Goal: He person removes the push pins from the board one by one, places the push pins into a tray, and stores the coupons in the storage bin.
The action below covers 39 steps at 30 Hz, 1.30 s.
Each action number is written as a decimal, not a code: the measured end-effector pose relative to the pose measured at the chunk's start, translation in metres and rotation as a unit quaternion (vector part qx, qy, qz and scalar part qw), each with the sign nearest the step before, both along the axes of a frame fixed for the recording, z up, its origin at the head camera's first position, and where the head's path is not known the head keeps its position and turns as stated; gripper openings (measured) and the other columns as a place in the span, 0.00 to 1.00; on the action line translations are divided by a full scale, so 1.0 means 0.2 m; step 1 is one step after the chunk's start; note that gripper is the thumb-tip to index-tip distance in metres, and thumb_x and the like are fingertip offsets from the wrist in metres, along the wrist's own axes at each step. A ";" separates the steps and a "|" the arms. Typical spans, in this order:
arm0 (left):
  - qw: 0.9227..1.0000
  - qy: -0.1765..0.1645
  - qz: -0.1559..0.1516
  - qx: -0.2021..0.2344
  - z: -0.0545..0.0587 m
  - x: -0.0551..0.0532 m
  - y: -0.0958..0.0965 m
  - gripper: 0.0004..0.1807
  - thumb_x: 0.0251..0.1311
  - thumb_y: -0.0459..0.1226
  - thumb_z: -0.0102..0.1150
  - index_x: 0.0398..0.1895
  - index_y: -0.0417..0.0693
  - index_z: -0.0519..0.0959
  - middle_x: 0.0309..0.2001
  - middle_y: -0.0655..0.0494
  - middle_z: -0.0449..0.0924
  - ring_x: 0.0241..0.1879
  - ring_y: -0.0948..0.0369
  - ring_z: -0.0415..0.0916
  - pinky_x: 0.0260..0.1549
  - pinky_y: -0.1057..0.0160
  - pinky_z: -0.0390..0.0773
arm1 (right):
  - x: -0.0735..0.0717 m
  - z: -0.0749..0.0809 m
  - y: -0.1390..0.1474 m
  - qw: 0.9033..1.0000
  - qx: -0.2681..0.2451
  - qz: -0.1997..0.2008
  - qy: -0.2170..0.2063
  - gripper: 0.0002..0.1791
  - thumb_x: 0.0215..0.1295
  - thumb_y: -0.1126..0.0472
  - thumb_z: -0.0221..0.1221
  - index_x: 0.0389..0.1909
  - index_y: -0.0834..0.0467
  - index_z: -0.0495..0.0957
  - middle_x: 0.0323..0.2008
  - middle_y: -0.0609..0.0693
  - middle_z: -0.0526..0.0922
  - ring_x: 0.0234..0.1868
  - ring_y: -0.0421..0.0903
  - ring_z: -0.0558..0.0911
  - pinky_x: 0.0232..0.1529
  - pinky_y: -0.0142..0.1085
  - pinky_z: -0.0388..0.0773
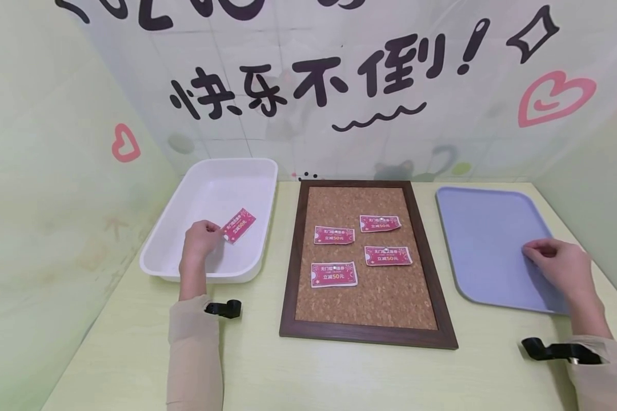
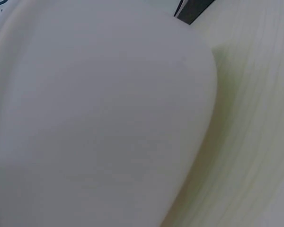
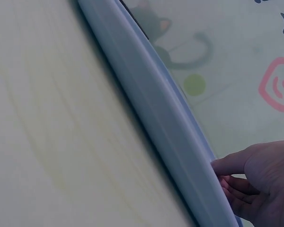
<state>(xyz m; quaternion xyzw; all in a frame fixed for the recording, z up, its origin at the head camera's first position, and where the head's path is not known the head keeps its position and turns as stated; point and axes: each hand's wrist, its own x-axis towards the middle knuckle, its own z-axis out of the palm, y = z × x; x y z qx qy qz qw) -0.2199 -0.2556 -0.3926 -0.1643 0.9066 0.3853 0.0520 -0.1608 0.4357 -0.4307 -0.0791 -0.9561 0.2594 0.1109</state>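
In the head view, my left hand point(image 1: 200, 242) pinches the lower left end of a pink coupon point(image 1: 240, 225) between thumb and fingers, inside the white plastic tray point(image 1: 156, 234). My right hand point(image 1: 565, 265) is over the blue-grey tray point(image 1: 493, 245), its thumb and fingertips drawn together; I cannot tell whether something small is between them. Between the trays lies a cork board point(image 1: 370, 308) in a dark wooden frame. Several pink coupons point(image 1: 334, 275) are on the cork, each with a small pale pushpin point(image 1: 382, 218) at its top.
Both trays and the board stand on a pale yellow-green table point(image 1: 247, 365). Behind them rises a printed backdrop point(image 1: 308, 137) with large black lettering. Side panels close in at left and right. Each wrist wears a black camera mount point(image 1: 225, 309).
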 end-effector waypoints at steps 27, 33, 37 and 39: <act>0.996 0.074 -0.051 0.024 0.03 -0.04 0.04 0.20 0.74 0.40 0.52 0.60 0.34 0.74 0.56 0.37 0.76 0.56 0.44 0.73 0.55 0.48 0.73 | -0.01 0.09 -0.07 0.997 -0.054 0.026 0.043 0.19 0.70 0.57 0.60 0.51 0.70 0.79 0.27 0.13 0.67 0.30 0.14 0.67 0.28 0.20 0.66; 0.991 0.097 -0.082 0.039 0.08 -0.03 0.09 0.19 0.73 0.39 0.54 0.59 0.35 0.75 0.55 0.38 0.76 0.56 0.44 0.73 0.54 0.48 0.74 | -0.03 0.13 -0.15 0.996 -0.053 0.041 0.060 0.18 0.70 0.59 0.61 0.50 0.71 0.80 0.28 0.13 0.67 0.30 0.13 0.67 0.29 0.17 0.66; 0.986 0.116 -0.105 0.049 0.10 -0.03 0.13 0.18 0.73 0.38 0.54 0.58 0.35 0.75 0.53 0.38 0.77 0.55 0.45 0.74 0.53 0.49 0.75 | -0.03 0.16 -0.20 0.995 -0.056 0.048 0.068 0.17 0.70 0.59 0.61 0.50 0.71 0.80 0.28 0.13 0.67 0.30 0.13 0.67 0.30 0.16 0.66; 0.984 0.127 -0.115 0.054 0.11 -0.02 0.15 0.17 0.73 0.38 0.54 0.57 0.35 0.75 0.52 0.38 0.78 0.54 0.45 0.75 0.52 0.49 0.76 | -0.03 0.16 -0.22 0.994 -0.058 0.053 0.072 0.17 0.70 0.59 0.61 0.50 0.70 0.80 0.28 0.13 0.68 0.30 0.12 0.68 0.31 0.15 0.66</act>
